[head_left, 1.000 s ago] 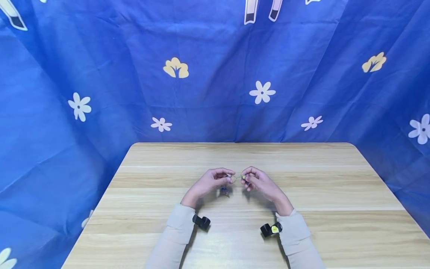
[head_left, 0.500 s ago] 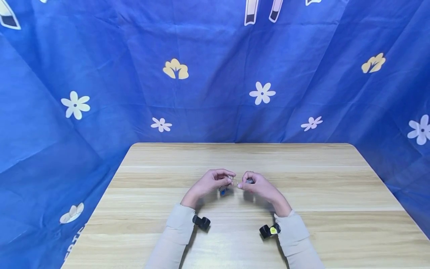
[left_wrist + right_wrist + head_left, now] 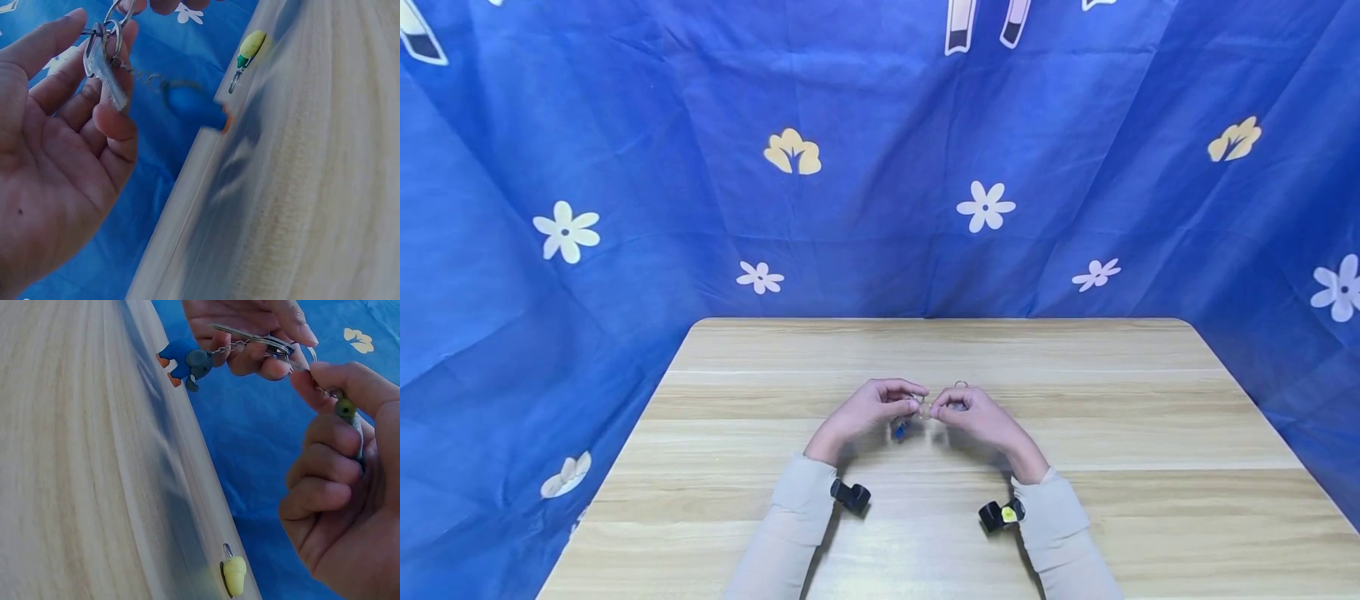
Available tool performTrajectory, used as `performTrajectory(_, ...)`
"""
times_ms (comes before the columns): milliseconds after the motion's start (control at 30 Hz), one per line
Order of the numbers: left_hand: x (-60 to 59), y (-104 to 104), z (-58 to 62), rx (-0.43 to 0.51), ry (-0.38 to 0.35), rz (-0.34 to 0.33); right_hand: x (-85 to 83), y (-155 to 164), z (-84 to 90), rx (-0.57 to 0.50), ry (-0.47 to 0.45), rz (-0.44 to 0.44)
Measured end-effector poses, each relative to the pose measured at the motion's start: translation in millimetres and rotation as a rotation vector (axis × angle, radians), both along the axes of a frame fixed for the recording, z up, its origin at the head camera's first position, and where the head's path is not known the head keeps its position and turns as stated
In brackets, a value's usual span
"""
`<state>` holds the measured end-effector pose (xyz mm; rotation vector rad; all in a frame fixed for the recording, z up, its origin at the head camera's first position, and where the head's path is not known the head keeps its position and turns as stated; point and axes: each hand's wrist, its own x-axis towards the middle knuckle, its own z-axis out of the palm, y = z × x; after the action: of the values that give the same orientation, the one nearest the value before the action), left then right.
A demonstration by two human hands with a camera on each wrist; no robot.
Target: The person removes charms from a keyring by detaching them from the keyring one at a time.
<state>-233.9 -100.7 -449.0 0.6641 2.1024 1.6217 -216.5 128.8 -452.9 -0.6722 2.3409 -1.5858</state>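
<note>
Above the table's (image 3: 1075, 417) middle, left hand (image 3: 865, 410) pinches a key (image 3: 103, 69) and key ring (image 3: 112, 30), right hand (image 3: 977, 417) pinches the ring's far side; light, stiff, slippery metal, best nipped at the ring.

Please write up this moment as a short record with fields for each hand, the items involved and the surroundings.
left hand: left hand pinches a silver key and key ring between thumb and fingers
right hand: right hand grips a green-topped item, pinching at the same ring
charm on chain: blue figure charm hangs from the ring by a short chain
loose item: yellow charm, apart from both hands
surface: light wooden table
backdrop: blue flowered cloth
</note>
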Motion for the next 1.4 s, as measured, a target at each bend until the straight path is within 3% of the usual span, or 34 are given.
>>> performTrajectory(333, -3.1, 0.8, -1.7, -0.027, -0.026, 0.046, -1.8, 0.4, 1.9, -0.111, -0.089, -0.024)
performTrajectory(733, -2.0, 0.0, 1.1, 0.040, -0.073, 0.005, -4.0, 2.7, 2.3, -0.151, -0.129, -0.054)
performTrajectory(1167, -4.2, -1.2, -1.6, 0.050, -0.035, -0.007, -3.4, 3.7, 4.6, -0.213, -0.184, -0.059)
performTrajectory(1400, -4.6, -0.8, -2.0, 0.052, -0.009, -0.001, -3.0, 4.3, 5.7, -0.190, -0.188, -0.045)
